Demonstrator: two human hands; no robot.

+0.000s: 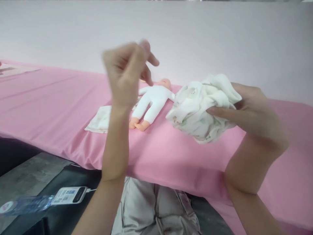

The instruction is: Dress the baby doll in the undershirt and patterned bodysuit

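Rn R hand (254, 109) is clamped on a bunched, printed white baby cloth (200, 112), held up just right of the baby doll (156, 101). L hand (127, 67) hangs up & left of the doll, fingers curled, too blurred to tell if tips meet. Risk: w/ one-handed grip on loose folds, cloth could slip, poss. dragging across the doll's arm.

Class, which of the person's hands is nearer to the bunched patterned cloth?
Right. The right hand grips the bunched patterned cloth by its right side; the left hand is raised apart from it, to its left.
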